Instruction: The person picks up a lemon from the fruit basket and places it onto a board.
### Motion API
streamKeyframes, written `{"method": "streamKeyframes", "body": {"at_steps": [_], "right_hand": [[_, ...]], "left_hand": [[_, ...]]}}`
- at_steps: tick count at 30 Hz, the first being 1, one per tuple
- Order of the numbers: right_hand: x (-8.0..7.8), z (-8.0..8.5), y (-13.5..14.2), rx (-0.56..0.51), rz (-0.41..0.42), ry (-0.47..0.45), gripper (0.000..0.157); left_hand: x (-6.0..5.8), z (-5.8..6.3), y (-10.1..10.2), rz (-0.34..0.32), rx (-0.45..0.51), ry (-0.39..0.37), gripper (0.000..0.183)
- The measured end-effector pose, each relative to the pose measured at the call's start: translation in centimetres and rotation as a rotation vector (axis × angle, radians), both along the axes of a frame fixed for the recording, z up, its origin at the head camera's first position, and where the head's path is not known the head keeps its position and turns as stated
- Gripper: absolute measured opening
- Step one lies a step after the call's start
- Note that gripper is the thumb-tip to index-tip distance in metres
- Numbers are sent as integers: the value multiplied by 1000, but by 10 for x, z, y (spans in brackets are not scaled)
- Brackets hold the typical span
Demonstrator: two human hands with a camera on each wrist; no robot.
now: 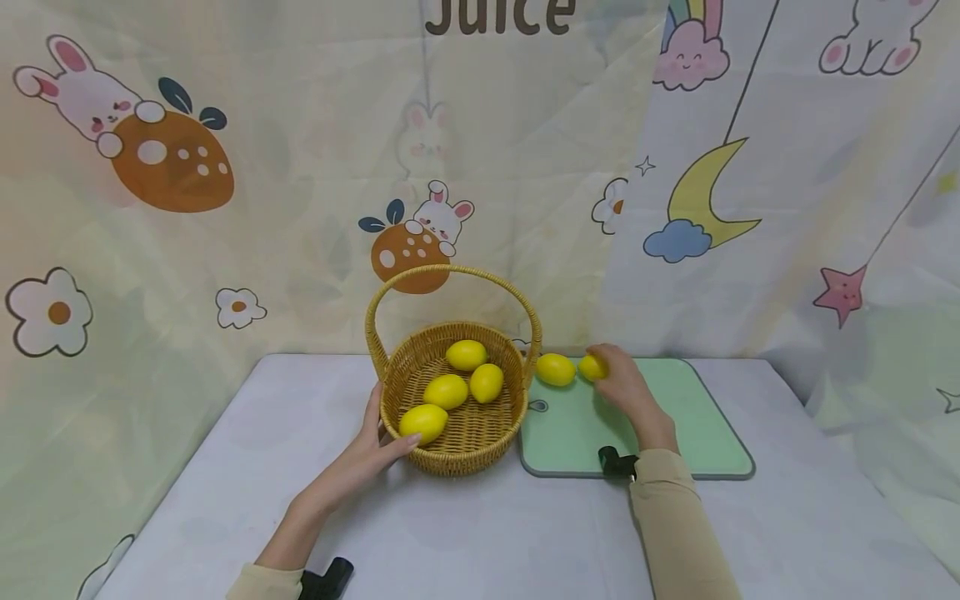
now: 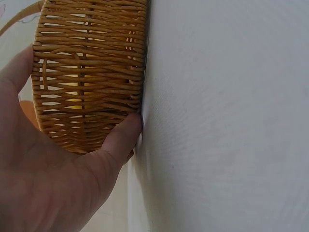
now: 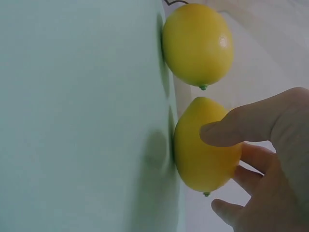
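Note:
A round wicker basket (image 1: 480,437) with a tall hooped handle stands on the table, and several yellow lemons (image 1: 446,392) lie inside it. My left hand (image 1: 375,437) holds the basket by its left side. In the left wrist view, the digits of that left hand (image 2: 63,179) spread across the woven wall (image 2: 91,63). At the back of a green board, my right hand (image 1: 626,387) grips a lemon (image 1: 592,367). The right wrist view shows the thumb on this lemon (image 3: 200,164) and fingertips behind it. Another lemon (image 1: 556,370) sits just left of it.
The green board (image 1: 697,425) with a grey edge lies right of the basket. A white cloth covers the table (image 1: 480,533). Behind the table hangs a printed fabric backdrop (image 1: 300,167). The basket's handle (image 1: 453,269) rises in front of it.

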State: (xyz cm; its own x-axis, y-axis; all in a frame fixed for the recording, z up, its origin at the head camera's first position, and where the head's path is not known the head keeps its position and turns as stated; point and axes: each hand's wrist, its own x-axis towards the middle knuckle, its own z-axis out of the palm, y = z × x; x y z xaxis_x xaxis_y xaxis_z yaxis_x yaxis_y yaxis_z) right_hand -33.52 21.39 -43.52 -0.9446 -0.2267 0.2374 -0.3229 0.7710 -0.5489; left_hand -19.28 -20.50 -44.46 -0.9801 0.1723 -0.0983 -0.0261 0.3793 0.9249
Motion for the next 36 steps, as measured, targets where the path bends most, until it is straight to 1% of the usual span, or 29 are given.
{"method": "streamKeyframes", "body": {"at_steps": [5, 9, 14, 19, 26, 30, 36], "right_hand": [[1, 5, 1, -7, -9, -14, 59], [1, 10, 2, -12, 7, -3, 60], [5, 20, 1, -13, 28, 20, 56], [12, 36, -4, -19, 37, 38, 53], [25, 59, -11, -38, 47, 66, 55], [32, 70, -14, -28, 45, 85, 56], [43, 87, -20, -18, 64, 128, 59]], "left_hand": [[0, -1, 0, -2, 2, 10, 104], [0, -1, 1, -1, 3, 10, 104], [0, -2, 1, -2, 12, 15, 104], [1, -2, 0, -3, 17, 17, 105], [0, -2, 0, -3, 17, 16, 106], [1, -2, 0, -3, 14, 14, 106], [1, -2, 0, 0, 9, 12, 106]]}}
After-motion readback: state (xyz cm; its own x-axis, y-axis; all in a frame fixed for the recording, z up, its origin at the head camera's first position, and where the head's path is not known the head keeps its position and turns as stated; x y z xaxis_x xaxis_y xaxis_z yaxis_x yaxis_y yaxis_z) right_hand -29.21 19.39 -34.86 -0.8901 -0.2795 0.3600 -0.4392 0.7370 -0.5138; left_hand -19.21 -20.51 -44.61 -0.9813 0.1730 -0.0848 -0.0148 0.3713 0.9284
